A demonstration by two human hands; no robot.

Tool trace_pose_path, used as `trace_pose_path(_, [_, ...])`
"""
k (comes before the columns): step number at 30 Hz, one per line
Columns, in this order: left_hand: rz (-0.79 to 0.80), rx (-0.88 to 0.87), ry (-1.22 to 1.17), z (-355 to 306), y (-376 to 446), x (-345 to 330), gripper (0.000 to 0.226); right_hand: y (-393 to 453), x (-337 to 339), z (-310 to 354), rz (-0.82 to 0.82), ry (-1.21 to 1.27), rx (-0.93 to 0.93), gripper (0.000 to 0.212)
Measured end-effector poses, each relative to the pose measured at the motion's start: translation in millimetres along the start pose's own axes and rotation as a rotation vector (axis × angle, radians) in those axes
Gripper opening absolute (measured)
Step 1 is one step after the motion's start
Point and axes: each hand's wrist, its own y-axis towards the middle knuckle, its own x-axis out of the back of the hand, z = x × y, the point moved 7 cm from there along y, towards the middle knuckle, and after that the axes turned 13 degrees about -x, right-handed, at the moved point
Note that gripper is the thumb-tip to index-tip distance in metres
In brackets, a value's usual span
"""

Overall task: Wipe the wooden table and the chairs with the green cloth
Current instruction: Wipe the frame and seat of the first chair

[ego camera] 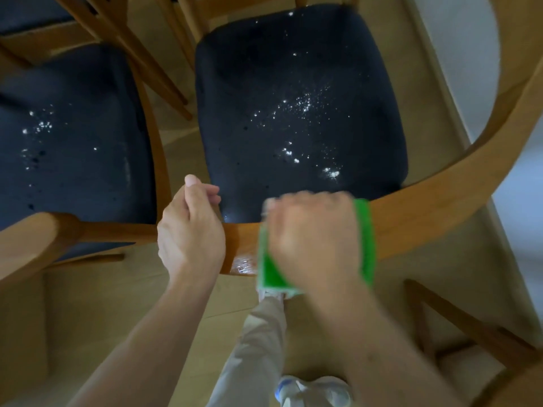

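Observation:
I look down on a wooden chair with a curved backrest rail [426, 212] and a dark seat [293, 98] dotted with white specks. My right hand [314, 239] grips the green cloth [365, 239] wrapped over the rail; hand and cloth are motion-blurred. My left hand [191, 230] grips the same rail just to the left of the cloth. The rail stretch between the hands [242, 254] shines wet. The wooden table is out of view.
A second chair with a dark speckled seat [67, 136] stands close on the left, its own rail [35, 242] nearly touching. More chair legs [141, 54] cross at the top. My trouser leg [258, 348] and shoe [314, 392] are below; a white wall [517, 171] is right.

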Motion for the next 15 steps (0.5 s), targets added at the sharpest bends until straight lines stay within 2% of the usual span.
trace_pose_path(3, [-0.032,0.224,-0.266,16,5,2,0.054,-17,-8,54,0.024,0.188,0.012,0.029])
trace_pose_path(5, [0.000,0.355,-0.394,22,4,2,0.054,-19,-8,60,0.023,0.221,0.059,0.029])
trace_pose_path(7, [0.038,0.334,-0.377,22,4,3,0.054,-15,-5,42,0.049,0.214,0.122,0.035])
trace_pose_path(9, [0.039,0.282,-0.331,19,5,2,0.053,-2,4,1,0.028,0.159,0.108,0.039])
trace_pose_path(11, [0.021,0.262,-0.309,18,5,1,0.052,20,15,-54,-0.047,0.085,0.025,0.040])
trace_pose_path(13, [-0.009,0.252,-0.302,19,6,0,0.051,41,23,-102,-0.037,0.028,-0.097,0.044])
trace_pose_path(15, [-0.038,0.239,-0.292,18,5,0,0.051,47,23,-119,-0.049,-0.023,-0.206,0.045])
